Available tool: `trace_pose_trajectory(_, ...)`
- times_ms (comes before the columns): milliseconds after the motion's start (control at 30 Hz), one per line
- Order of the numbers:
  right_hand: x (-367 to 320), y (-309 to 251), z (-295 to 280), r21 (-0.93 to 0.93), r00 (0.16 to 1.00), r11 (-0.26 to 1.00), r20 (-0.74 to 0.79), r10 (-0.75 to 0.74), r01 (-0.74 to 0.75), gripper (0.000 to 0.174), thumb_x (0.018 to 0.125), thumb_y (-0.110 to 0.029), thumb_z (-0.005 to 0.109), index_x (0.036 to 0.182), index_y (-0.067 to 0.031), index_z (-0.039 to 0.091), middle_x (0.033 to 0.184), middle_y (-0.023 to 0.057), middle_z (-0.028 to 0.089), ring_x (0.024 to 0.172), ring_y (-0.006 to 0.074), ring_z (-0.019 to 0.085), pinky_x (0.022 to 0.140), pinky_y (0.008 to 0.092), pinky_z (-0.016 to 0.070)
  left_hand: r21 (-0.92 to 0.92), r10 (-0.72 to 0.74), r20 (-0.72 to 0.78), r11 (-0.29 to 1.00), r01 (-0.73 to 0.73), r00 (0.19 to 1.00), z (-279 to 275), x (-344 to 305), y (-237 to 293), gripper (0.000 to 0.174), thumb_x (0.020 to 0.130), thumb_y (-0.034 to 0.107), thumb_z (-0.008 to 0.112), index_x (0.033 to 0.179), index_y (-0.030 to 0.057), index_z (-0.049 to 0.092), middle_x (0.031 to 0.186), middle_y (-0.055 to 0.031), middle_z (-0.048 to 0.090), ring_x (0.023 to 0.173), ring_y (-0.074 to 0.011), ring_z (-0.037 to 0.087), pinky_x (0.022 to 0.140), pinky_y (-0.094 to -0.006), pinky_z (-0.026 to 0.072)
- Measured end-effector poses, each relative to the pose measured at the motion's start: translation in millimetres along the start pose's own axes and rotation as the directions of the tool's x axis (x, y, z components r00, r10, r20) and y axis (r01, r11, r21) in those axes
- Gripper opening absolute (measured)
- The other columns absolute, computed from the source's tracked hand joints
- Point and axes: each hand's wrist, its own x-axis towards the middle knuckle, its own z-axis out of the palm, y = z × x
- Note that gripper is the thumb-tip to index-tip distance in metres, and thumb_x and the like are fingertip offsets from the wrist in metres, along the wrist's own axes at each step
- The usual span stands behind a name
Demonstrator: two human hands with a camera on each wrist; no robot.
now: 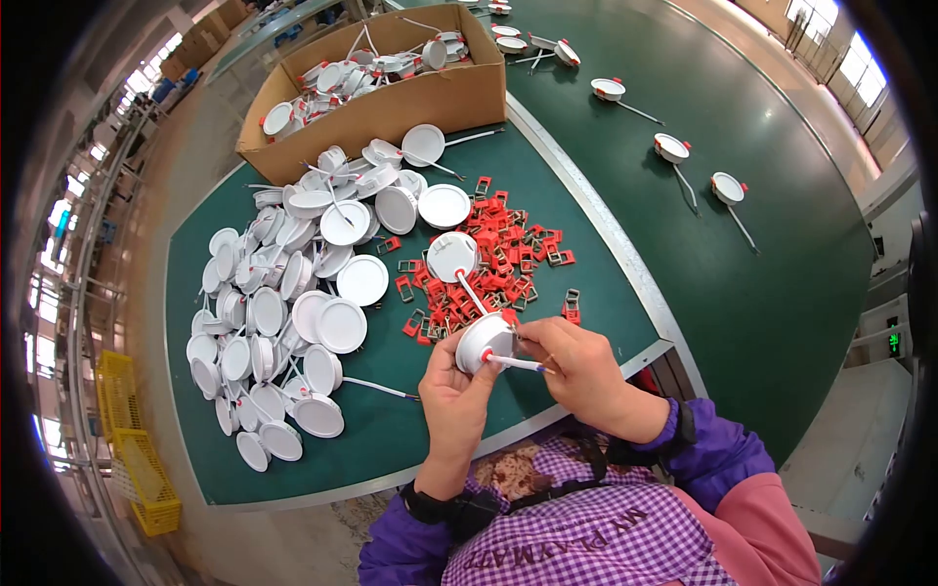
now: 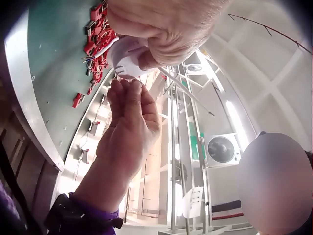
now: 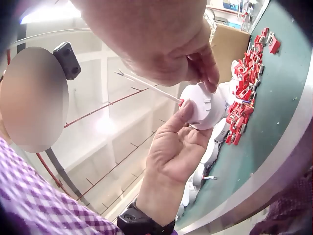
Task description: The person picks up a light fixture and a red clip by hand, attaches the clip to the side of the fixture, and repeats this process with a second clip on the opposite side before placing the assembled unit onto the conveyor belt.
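Observation:
My left hand (image 1: 454,405) grips a white round downlight (image 1: 477,342) by its rim, thumb on the back of the housing. A white cable (image 1: 516,362) leaves a red grommet on it and runs toward my right hand (image 1: 581,376). The right thumb and fingers pinch a small spring clip at the housing's edge, mostly hidden by the fingertips. In the right wrist view the housing (image 3: 203,110) shows moulded ridges beside those fingertips. Just beyond lies another downlight (image 1: 452,256) on a heap of red spring clips (image 1: 503,259).
A big pile of white downlights (image 1: 266,311) covers the table's left side. Behind it stands a cardboard box (image 1: 381,112) holding more. A metal edge strip (image 1: 586,200) separates the table from a green conveyor belt (image 1: 772,293), where several downlights (image 1: 671,148) with red clips lie spaced out.

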Motion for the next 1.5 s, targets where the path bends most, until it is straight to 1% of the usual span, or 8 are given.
trace_pose_trajectory(267,3,-2,-1,-0.224,0.973,0.963,-0.136,-0.186,0.152,0.022,0.077,0.0,0.062,0.098,0.0014,0.056,0.084,0.013,0.061,0.07,0.0266,0.062,0.057,0.0319,0.0499,0.019,0.086,-0.036,0.996,-0.086,0.996,6,0,1,0.038,0.082,0.0,0.063,0.115,-0.0027,0.045,0.109,-0.0101,0.056,0.101,-0.0153,0.055,0.086,-0.027,0.0457)
trace_pose_trajectory(433,2,-2,-2,0.001,0.999,1.0,-0.038,-0.027,0.027,0.022,0.077,0.001,0.061,0.098,-0.0001,0.056,0.079,0.0134,0.059,0.067,0.0272,0.06,0.056,0.0333,0.048,0.026,0.101,-0.026,0.995,-0.1,0.995,8,0,1,0.037,0.082,-0.003,0.061,0.115,-0.0026,0.045,0.11,-0.0104,0.055,0.101,-0.015,0.055,0.086,-0.0265,0.0459)
trace_pose_trajectory(967,-8,6,2,0.025,1.0,0.999,-0.021,-0.022,0.023,0.025,0.076,0.003,0.061,0.1,-0.0009,0.054,0.079,0.0135,0.058,0.067,0.0277,0.06,0.056,0.033,0.0465,0.032,-0.045,0.069,0.999,0.042,0.997,-4,-4,2,0.036,0.082,-0.008,0.055,0.117,-0.0045,0.046,0.111,-0.0103,0.055,0.1,-0.0147,0.055,0.086,-0.0258,0.0462)
trace_pose_trajectory(1067,-8,2,-3,0.122,0.999,0.992,-0.018,0.044,-0.042,0.029,0.078,0.0,0.062,0.105,-0.0011,0.053,0.081,0.0116,0.059,0.064,0.0223,0.06,0.056,0.0301,0.0465,0.032,-0.074,0.08,0.997,0.072,0.994,-11,-12,2,0.037,0.081,-0.008,0.057,0.116,-0.0032,0.046,0.11,-0.0103,0.056,0.099,-0.0158,0.056,0.086,-0.0276,0.0464)
trace_pose_trajectory(1133,-4,-10,-9,0.396,0.875,0.785,0.298,0.382,-0.477,0.036,0.079,-0.003,0.064,0.113,-0.0009,0.05,0.088,0.0102,0.061,0.063,0.0153,0.059,0.056,0.0271,0.0461,-0.039,-0.101,0.051,0.994,0.103,0.994,-17,-16,2,0.037,0.079,-0.006,0.06,0.114,-0.0018,0.047,0.108,-0.0107,0.057,0.098,-0.0171,0.057,0.085,-0.0292,0.0464)
trace_pose_trajectory(1300,-6,-11,-6,0.396,0.877,0.794,0.341,0.339,-0.461,0.043,0.082,-0.007,0.064,0.12,-0.001,0.046,0.101,0.0108,0.064,0.07,0.0097,0.062,0.059,0.0236,0.0468,0.022,-0.09,0.002,0.996,0.089,0.996,-20,-22,3,0.038,0.078,-0.001,0.064,0.111,0.0017,0.046,0.101,-0.0082,0.058,0.089,-0.0148,0.059,0.076,-0.0245,0.0498)
trace_pose_trajectory(1400,-7,-12,-4,0.32,0.848,0.809,0.382,0.366,-0.493,0.046,0.082,-0.006,0.063,0.123,-0.0001,0.044,0.1,0.0121,0.063,0.07,0.0129,0.063,0.061,0.0257,0.0477,0.027,-0.139,-0.015,0.99,0.139,0.99,-23,-26,4,0.038,0.079,0.0,0.065,0.111,0.0015,0.046,0.102,-0.0089,0.058,0.089,-0.0156,0.06,0.076,-0.0262,0.0504)
trace_pose_trajectory(1500,-12,-14,-4,0.289,0.944,0.914,0.248,0.217,-0.286,0.042,0.08,-0.007,0.062,0.118,0.0031,0.047,0.087,0.0203,0.062,0.068,0.0314,0.061,0.063,0.0362,0.0481,-0.029,-0.19,0.01,0.981,0.19,0.982,-27,-32,2,0.04,0.078,0.002,0.067,0.112,-0.0018,0.046,0.105,-0.0106,0.058,0.094,-0.0169,0.058,0.082,-0.0287,0.0477)
